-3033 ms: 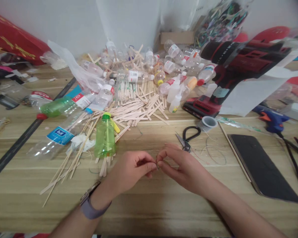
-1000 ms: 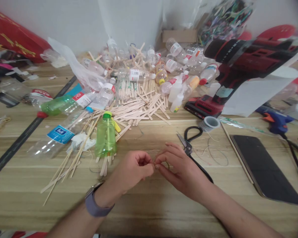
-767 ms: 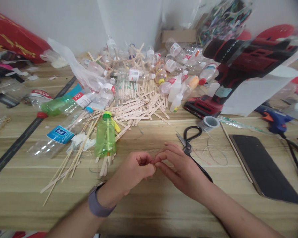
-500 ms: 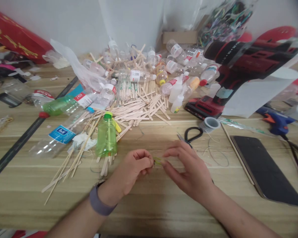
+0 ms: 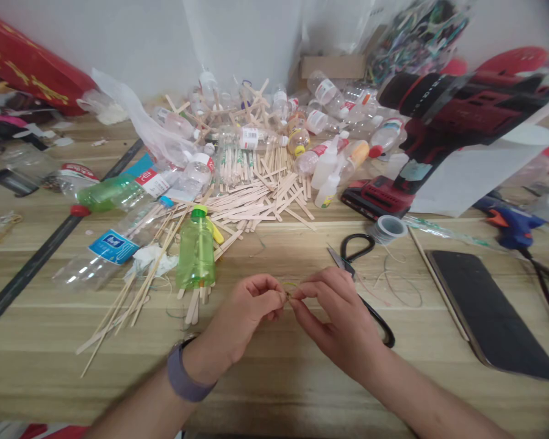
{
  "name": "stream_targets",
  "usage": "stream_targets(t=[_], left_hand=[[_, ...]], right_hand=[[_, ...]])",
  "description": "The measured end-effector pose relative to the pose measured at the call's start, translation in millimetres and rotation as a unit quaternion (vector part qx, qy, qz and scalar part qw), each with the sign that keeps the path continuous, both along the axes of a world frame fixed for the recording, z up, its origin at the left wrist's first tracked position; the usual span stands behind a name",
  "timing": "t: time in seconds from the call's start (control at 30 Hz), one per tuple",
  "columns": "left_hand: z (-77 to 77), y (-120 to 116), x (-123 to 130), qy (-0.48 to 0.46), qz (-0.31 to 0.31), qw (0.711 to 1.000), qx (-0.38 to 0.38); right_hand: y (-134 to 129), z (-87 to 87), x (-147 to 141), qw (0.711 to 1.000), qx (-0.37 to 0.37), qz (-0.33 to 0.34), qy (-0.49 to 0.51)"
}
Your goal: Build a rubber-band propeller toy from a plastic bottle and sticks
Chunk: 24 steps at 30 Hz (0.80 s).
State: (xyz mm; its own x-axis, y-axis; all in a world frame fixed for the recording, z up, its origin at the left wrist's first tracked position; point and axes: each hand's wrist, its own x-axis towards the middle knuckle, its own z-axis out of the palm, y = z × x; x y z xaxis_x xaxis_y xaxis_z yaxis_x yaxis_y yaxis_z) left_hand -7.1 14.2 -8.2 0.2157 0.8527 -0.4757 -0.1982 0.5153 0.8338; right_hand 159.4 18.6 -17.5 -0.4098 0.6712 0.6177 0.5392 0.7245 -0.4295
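Note:
Both hands meet over the bare front of the table. My left hand (image 5: 256,302) is closed in a pinch on a small, thin yellow-green loop (image 5: 291,284), which looks like a strip or band; its exact kind is too small to tell. Fingertips of my right hand (image 5: 332,305) pinch the same piece from the other side, nearly touching the left ones. Black-handled scissors (image 5: 357,249) lie partly beneath and beyond my right hand, blades pointing up and left. A green plastic bottle (image 5: 196,250) with a green-yellow cap stands left of my hands.
Wooden sticks (image 5: 260,201) and several plastic bottles (image 5: 318,119) are heaped at the back. A red and black drill (image 5: 416,152) stands at right, near a small grey cup (image 5: 388,228), a dark phone (image 5: 489,311) and a blue glue gun (image 5: 512,222). Thin threads (image 5: 400,286) lie beside the scissors.
My right hand has moved left and closed its fingers at the yellow-green loop, against the left fingertips. More of the scissors shows now. My left hand has hardly moved.

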Motion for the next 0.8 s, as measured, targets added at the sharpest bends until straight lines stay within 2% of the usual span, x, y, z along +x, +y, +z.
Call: stream_targets(t=[0.2,0.33,0.53,0.67,0.8], left_hand=[[0.1,0.8,-0.6,0.031,-0.006,0.999,0.024],[1.0,1.2,-2.1,0.072,-0.016,0.995,0.066],[5.2,-0.7,-7.0,0.117,-0.063,0.984,0.122],[4.2,0.0,-9.8,0.145,-0.08,0.975,0.15],[2.7,1.2,-11.2,0.129,-0.088,0.974,0.162]], right_hand=[[0.4,-3.3,0.5,1.0,-0.021,0.008,0.007],[1.1,-3.7,2.5,0.996,-0.079,0.016,0.026],[2.7,-2.3,4.8,0.987,-0.154,0.028,0.031],[3.1,-1.7,3.8,0.987,-0.153,0.046,0.034],[2.8,-1.7,3.2,0.987,-0.142,0.051,0.047]])
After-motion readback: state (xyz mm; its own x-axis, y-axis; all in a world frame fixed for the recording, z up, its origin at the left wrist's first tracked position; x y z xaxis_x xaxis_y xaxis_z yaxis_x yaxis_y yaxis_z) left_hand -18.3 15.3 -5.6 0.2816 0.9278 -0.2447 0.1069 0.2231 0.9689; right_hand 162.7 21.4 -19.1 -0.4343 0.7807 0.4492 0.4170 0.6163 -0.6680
